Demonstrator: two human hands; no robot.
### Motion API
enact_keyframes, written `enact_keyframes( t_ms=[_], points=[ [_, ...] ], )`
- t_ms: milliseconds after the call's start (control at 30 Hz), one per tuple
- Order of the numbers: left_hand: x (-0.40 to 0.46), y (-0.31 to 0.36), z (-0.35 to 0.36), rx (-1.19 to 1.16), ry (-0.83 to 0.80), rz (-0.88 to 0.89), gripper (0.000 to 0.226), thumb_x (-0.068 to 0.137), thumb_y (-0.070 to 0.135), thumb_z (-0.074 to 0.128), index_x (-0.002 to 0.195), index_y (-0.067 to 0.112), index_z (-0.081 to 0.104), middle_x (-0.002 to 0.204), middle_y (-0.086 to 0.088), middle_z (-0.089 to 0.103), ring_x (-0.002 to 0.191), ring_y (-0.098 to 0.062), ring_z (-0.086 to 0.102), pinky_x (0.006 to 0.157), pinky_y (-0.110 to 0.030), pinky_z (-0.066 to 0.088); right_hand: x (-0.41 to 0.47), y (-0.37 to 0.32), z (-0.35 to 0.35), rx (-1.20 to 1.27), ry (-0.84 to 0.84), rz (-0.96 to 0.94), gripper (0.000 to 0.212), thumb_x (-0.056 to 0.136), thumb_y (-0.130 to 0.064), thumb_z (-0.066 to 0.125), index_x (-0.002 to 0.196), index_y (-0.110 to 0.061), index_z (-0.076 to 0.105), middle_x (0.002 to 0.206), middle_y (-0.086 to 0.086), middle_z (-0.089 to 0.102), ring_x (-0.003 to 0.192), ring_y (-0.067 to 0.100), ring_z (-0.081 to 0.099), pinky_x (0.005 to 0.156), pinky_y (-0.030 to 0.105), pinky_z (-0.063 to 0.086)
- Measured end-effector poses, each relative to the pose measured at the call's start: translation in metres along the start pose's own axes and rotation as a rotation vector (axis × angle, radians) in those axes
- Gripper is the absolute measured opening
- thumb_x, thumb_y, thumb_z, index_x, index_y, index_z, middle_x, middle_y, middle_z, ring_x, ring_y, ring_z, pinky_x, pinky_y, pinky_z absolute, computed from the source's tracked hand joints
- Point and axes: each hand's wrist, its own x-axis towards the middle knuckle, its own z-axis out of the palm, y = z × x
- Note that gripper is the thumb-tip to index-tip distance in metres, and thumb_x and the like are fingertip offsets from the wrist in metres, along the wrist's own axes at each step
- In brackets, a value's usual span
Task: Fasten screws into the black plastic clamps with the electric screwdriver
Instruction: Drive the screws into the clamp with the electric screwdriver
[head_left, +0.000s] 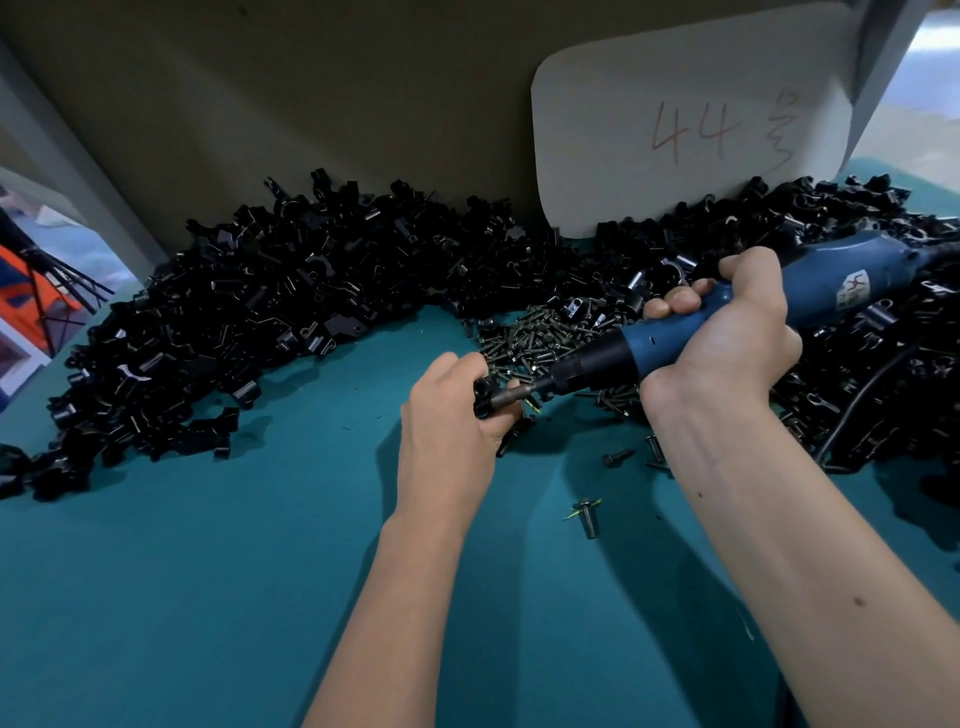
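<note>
We clamped left-hand fingers around one black clamp to steady it; right hand gripped the electric screwdriver, bit entering from 3 o'clock.

A white card (marked "44") leans above the teal tabletop.
</note>
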Motion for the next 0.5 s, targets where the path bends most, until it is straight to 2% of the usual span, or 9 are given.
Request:
enact_keyframes(
  t_ms=[67, 167, 333, 500],
  points=[
    [0.000, 0.000, 0.000, -0.004, 0.028, 0.020, 0.049, 0.083, 0.008, 0.077, 0.069, 0.020, 0.032, 0.074, -0.001, 0.040, 0.065, -0.020, 0.033, 0.054, -0.032, 0.024, -0.001, 0.000, 0.004, -0.002, 0.024, -0.040, 0.020, 0.086, -0.001, 0.060, 0.077, -0.010, 0.044, 0.056, 0.001, 0.046, 0.044, 0.016, 0.041, 0.048, 0.028, 0.038],
    [0.000, 0.002, -0.001, -0.004, 0.087, 0.047, 0.046, 0.089, 0.014, 0.079, 0.072, 0.014, 0.036, 0.075, -0.005, 0.041, 0.067, -0.026, 0.038, 0.056, -0.040, 0.030, -0.001, 0.000, 0.007, 0.022, 0.004, -0.047, 0.020, 0.083, 0.000, 0.060, 0.078, -0.010, 0.044, 0.056, 0.001, 0.047, 0.043, 0.017, 0.041, 0.048, 0.028, 0.039],
    [0.001, 0.008, 0.001, 0.019, 0.122, 0.088, 0.045, 0.086, 0.012, 0.080, 0.074, 0.013, 0.037, 0.076, -0.003, 0.040, 0.066, -0.022, 0.034, 0.056, -0.038, 0.029, 0.003, -0.006, 0.008, 0.027, 0.017, -0.036, 0.020, 0.083, 0.000, 0.060, 0.080, -0.010, 0.043, 0.057, 0.001, 0.046, 0.044, 0.017, 0.041, 0.049, 0.028, 0.039],
    [0.000, 0.011, 0.003, 0.043, 0.151, 0.129, 0.044, 0.092, 0.019, 0.077, 0.076, 0.014, 0.037, 0.077, -0.001, 0.037, 0.065, -0.021, 0.033, 0.053, -0.040, 0.030, 0.007, -0.011, 0.006, 0.022, 0.023, -0.036, 0.020, 0.083, 0.000, 0.059, 0.077, -0.011, 0.044, 0.056, 0.001, 0.047, 0.044, 0.016, 0.042, 0.048, 0.028, 0.040]
  ],
)
